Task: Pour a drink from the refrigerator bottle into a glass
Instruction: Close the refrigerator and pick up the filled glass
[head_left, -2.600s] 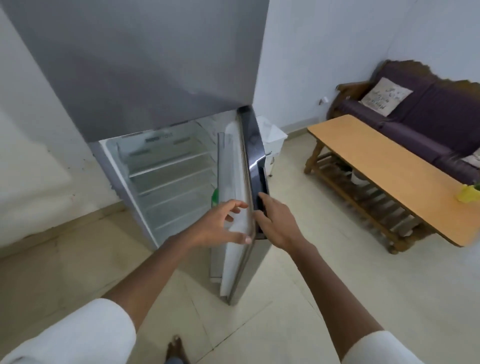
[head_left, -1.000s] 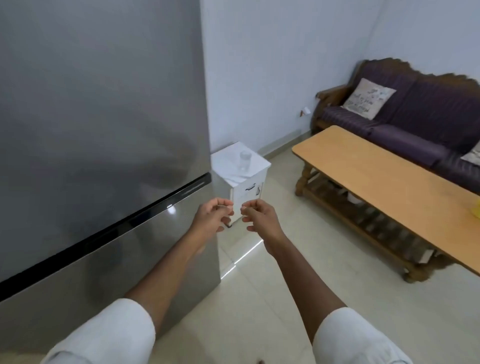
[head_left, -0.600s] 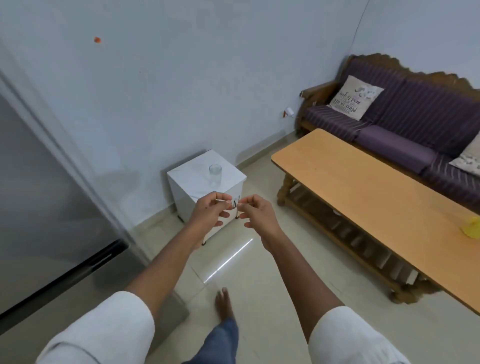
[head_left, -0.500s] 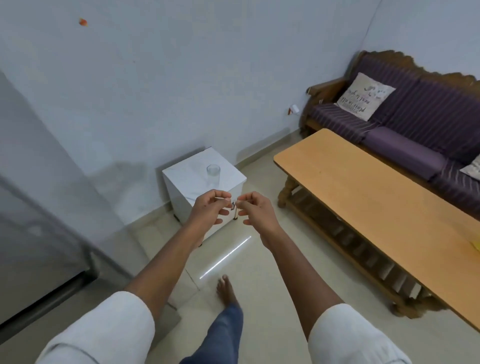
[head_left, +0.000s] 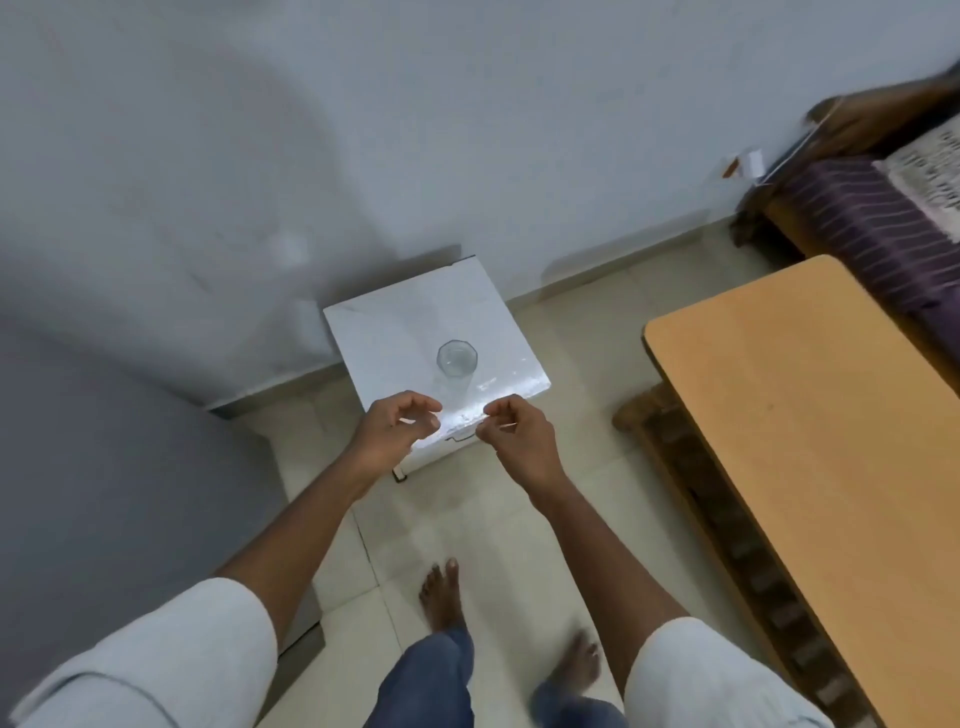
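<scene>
A clear empty glass (head_left: 456, 358) stands upright on a small white side table (head_left: 395, 332) against the wall. My left hand (head_left: 397, 434) and my right hand (head_left: 517, 434) hover over the table's near edge, just short of the glass and a hand's width apart. Both are loosely curled and hold nothing. The grey refrigerator (head_left: 104, 467) fills the left side, its door shut. No bottle is in view.
A long wooden coffee table (head_left: 805, 441) stands to the right, with a purple sofa (head_left: 857, 218) and a cushion behind it. My bare feet are on the tiled floor (head_left: 467, 519) between the refrigerator and the coffee table.
The refrigerator door went from open to shut. I turned right and stepped up to the white side table, so the glass is now close below. My hands moved slightly apart.
</scene>
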